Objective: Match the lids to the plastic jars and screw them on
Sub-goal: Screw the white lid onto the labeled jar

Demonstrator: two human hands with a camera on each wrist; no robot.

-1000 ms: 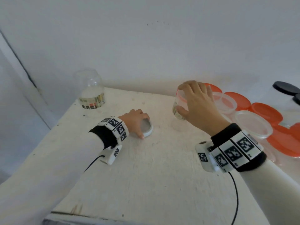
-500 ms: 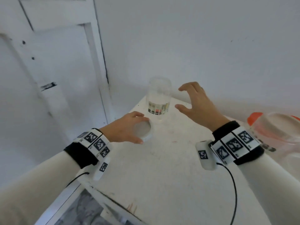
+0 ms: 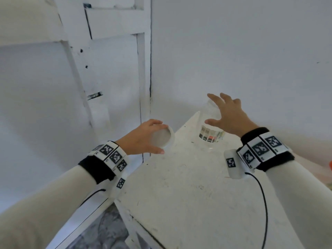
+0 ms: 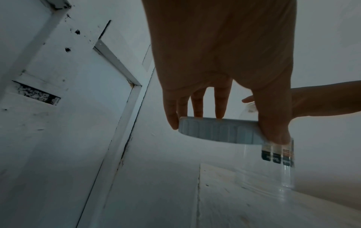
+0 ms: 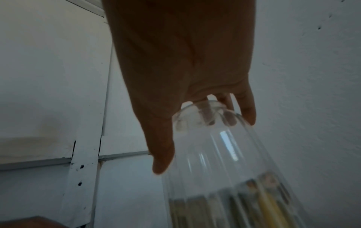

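Head view gives me both hands out over the far corner of the white worktop [image 3: 188, 191]. My left hand [image 3: 142, 139] grips a white lid [image 3: 164, 138] by its rim, thumb on the near side and fingers curled over the far side, with the hollow underside turned toward the camera; the lid sits in the air at the worktop's left edge, clear of the surface. From the left wrist camera the same lid [image 4: 218, 132] shows its ribbed side wall, pinched between the fingertips [image 4: 173, 121] and the thumb, tilted a little. A clear plastic jar [image 3: 212, 130] stands upright near the back corner of the worktop, close to the wall [image 3: 251, 51], with a printed label band around its lower part and its mouth uncovered. My right hand [image 3: 228, 117] is spread wide, fingers and thumb apart, arched around the jar's upper part; from the right wrist camera the fingers [image 5: 248, 111] reach past the jar's rim [image 5: 201, 108] while the thumb lies beside the ribbed jar wall, but I cannot tell whether skin is touching plastic. A panelled white door [image 3: 107, 72] stands to the left of the worktop. Lid and jar are near each other but apart.
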